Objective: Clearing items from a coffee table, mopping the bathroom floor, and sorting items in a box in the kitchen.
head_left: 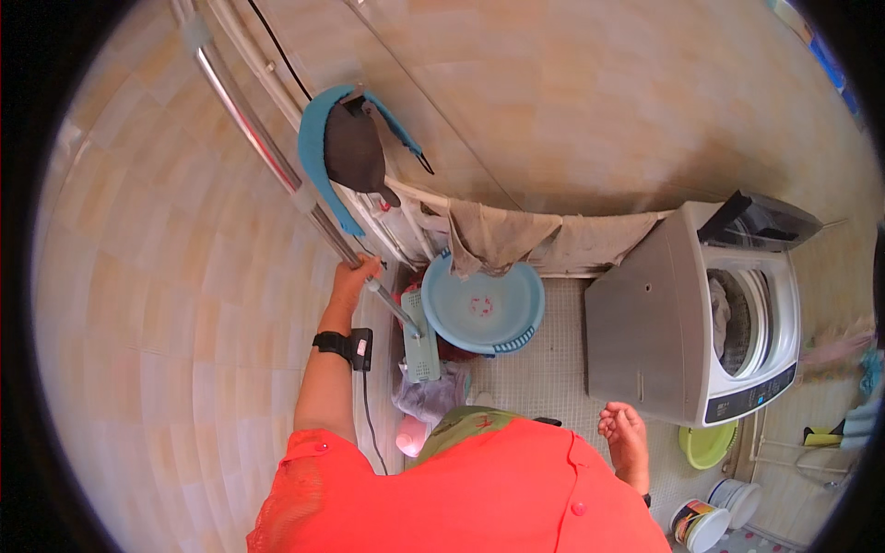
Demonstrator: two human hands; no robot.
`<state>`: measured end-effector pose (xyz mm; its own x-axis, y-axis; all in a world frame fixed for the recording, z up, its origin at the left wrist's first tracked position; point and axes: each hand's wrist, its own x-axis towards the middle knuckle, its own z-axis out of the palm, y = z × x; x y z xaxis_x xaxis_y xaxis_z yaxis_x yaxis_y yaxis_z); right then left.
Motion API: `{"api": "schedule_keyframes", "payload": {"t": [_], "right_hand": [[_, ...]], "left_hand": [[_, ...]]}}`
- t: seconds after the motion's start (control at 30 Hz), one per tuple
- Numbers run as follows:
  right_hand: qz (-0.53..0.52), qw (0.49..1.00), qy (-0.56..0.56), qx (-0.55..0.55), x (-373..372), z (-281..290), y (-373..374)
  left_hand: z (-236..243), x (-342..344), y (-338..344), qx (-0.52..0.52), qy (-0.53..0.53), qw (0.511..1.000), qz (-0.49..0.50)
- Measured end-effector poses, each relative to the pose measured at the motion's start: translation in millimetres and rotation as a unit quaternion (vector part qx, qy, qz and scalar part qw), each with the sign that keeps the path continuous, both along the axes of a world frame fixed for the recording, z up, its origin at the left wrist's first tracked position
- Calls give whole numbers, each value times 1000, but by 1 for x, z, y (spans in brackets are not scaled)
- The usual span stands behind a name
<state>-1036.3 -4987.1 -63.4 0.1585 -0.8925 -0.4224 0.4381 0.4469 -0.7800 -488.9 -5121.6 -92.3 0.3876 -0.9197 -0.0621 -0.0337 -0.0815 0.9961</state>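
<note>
A metal pole (302,196) is gripped near its lower part by the left hand (359,269), whose fingers are wrapped narrowly around it; the pole is held aslant, its longer stretch being extended up and to the left beyond the hand, along the tiled wall (175,267). Below and to the right of that hand, the pole's lower end is brought down to a pale green perforated plate (422,361), though whether the two are joined cannot be told. Just beside the plate, a blue basin (446,311) is set on the floor (562,346), its edge partly overhung by a brown cloth (493,238). Above the left hand, a dark cap (355,152) and a curved blue band (314,147) are hung close to the pole. A black box (362,348) is strapped at the left wrist. The right hand (627,438) is held well apart from the pole, near the lower front of a grey washing machine (641,323); its fingers are loosely bent, and whether anything is enclosed by them cannot be told. The machine's lid (761,224) is raised, and fabric (720,313) is seen in the drum.
</note>
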Motion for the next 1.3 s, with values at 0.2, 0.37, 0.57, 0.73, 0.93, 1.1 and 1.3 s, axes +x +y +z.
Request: {"api": "schedule_keyframes", "payload": {"t": [0.2,0.37,0.57,0.73,0.93,1.1,1.3], "right_hand": [[7,999,27,34,17,0,-6],[14,997,46,55,28,1,-12],[19,997,46,53,30,-4,-16],[16,998,35,48,31,-7,-19],[9,998,35,51,31,-8,-16],[1,998,41,55,31,-8,-9],[-10,996,59,68,39,0,-2]], "left_hand": [[-39,32,-1,68,-33,987,141],[-34,45,-8,139,-109,968,180],[3,62,-13,105,-154,971,149],[47,67,-19,70,-214,962,155],[49,58,-26,53,-232,957,167],[-16,67,-26,74,-205,970,109],[-69,81,-29,119,-236,959,104]]}}
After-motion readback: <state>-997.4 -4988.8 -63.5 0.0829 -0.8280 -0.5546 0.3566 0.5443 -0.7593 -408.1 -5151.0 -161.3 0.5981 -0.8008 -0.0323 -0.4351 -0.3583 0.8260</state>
